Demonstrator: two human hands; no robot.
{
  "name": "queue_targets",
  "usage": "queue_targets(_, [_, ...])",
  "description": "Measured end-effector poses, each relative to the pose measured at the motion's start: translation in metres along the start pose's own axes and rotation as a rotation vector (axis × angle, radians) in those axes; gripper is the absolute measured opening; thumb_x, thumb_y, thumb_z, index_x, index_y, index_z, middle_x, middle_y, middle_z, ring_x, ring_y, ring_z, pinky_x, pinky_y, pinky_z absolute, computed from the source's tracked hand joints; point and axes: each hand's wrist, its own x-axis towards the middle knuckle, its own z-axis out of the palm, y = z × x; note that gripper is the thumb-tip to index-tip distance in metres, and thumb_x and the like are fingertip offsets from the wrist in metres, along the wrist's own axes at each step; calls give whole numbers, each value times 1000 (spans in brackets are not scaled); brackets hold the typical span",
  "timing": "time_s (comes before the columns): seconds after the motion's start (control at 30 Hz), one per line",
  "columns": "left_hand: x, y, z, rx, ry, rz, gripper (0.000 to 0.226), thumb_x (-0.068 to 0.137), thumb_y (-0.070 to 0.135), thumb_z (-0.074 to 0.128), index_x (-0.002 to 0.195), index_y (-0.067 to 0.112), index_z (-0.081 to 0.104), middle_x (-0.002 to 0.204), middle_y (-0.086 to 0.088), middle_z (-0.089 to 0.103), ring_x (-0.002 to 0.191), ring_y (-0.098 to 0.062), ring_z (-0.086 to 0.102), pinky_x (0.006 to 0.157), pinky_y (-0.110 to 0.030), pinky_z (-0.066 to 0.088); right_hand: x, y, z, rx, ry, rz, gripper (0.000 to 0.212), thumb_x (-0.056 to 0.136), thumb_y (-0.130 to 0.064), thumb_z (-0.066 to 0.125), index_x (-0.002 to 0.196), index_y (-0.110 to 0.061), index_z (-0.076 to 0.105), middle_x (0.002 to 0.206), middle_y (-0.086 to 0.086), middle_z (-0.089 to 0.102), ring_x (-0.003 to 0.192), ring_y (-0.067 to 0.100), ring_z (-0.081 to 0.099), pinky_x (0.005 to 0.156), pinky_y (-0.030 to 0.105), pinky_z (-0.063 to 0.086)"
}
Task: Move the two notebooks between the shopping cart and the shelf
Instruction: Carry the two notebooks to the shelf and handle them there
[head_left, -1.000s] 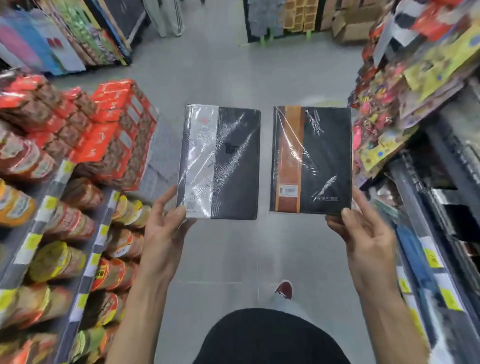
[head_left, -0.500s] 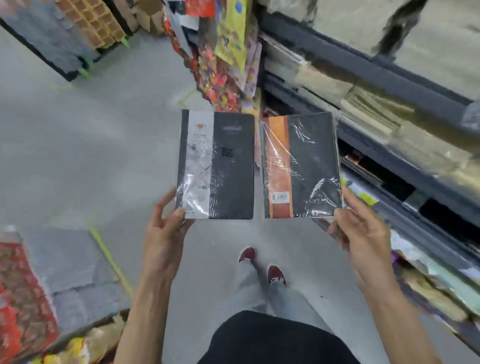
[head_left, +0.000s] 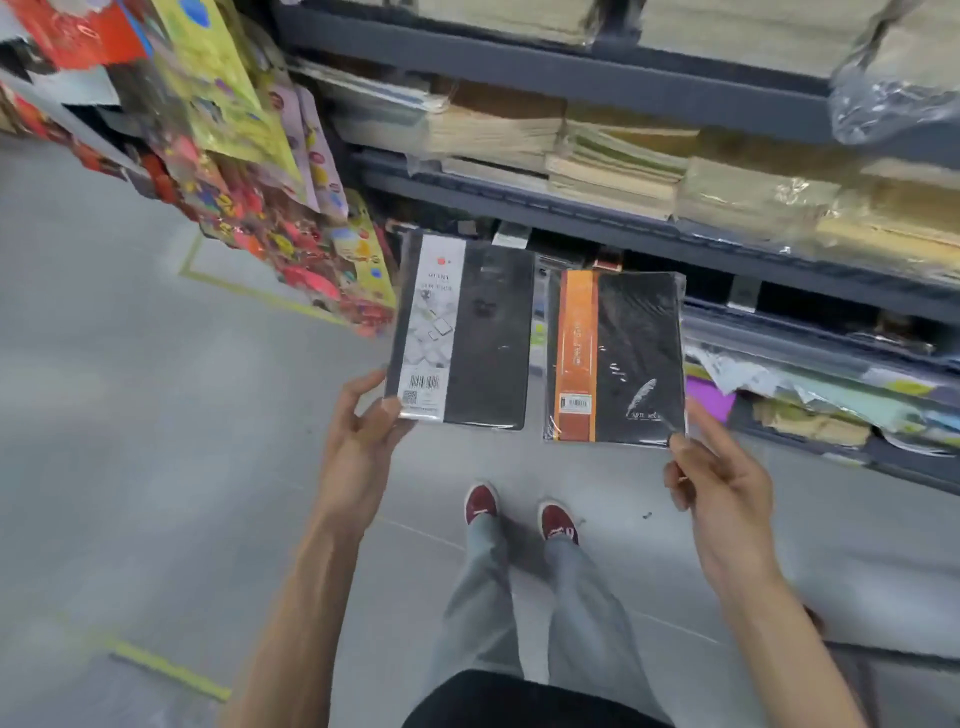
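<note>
Here your white-banded notebook (head_left: 462, 338) and orange-banded notebook (head_left: 615, 358) stand upright, long axes toward the shelf (head_left: 571, 67); your left hand (head_left: 358, 441) and right hand (head_left: 722, 478) pinch their bottom corners.

A dark grey metal shelving unit (head_left: 597, 62) fills the top and right of the view, its tiers running down toward the right. On its upper tiers lie stacks of paper pads (head_left: 613, 156), tan and cream, many in clear wrap. Left of the shelving unit hangs a crowded display of bright sticker sheets (head_left: 249, 171) in red, yellow and pink. Below the shelving unit spreads a smooth grey floor (head_left: 130, 415), evenly lit, with yellow-green tape lines (head_left: 171, 670) marked on it.
</note>
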Motion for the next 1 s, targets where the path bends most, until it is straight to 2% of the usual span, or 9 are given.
queue_targets(0.17, [48,-9,10,24,-96,-19,28,100,-3,49,121,14,54,113,-16,71,107,-27,63,98,-38,52,10,16,13,58,114,18,46,95,3,59,132,-24,62,58,-9,57,49,9,43,43,19,32])
queue_targets(0.27, [67,-15,15,49,-125,-36,27,100,-3,50,116,18,56,117,-18,68,103,-25,64,93,-35,51,22,24,18,86,167,28,45,96,1,59,135,-22,60,57,-10,55,49,10,42,45,19,32])
queue_targets(0.4, [85,-32,18,23,-183,-57,29,100,-2,50,123,16,54,128,-22,63,108,-27,61,92,-32,52,41,35,17,143,225,6,45,96,0,60,137,-19,61,59,-9,57,50,10,44,46,20,32])
queue_targets(0.53, [103,-48,23,-6,-212,-49,29,100,-3,49,121,16,56,125,-17,65,109,-26,62,88,-29,53,66,47,17,163,243,-21,44,95,0,61,137,-14,61,71,-9,61,50,9,44,46,20,32])
queue_targets(0.7, [132,-61,27,-46,-232,-16,29,100,-2,50,123,14,57,114,-6,72,105,-23,65,89,-32,53,94,64,27,184,254,-66,44,96,-1,61,136,-19,62,70,3,50,52,10,44,47,21,34])
queue_targets(0.77, [145,-65,28,-26,-269,20,32,101,-1,49,131,9,53,125,-8,69,112,-25,63,94,-34,52,105,72,30,191,254,-90,44,97,-1,60,137,-19,61,68,3,50,52,10,44,48,21,34])
queue_targets(0.83, [157,-70,28,-9,-311,51,36,102,0,49,138,5,49,139,-15,60,115,-26,61,90,-30,53,115,79,32,198,252,-112,44,98,-2,59,138,-20,60,67,0,53,52,10,43,48,21,34])
queue_targets(1.0, [182,-83,35,1,-313,113,39,100,9,56,138,8,50,137,-21,59,110,-27,62,85,-27,53,144,98,33,198,245,-188,42,98,-7,61,137,-21,62,69,-6,57,55,10,45,51,20,39])
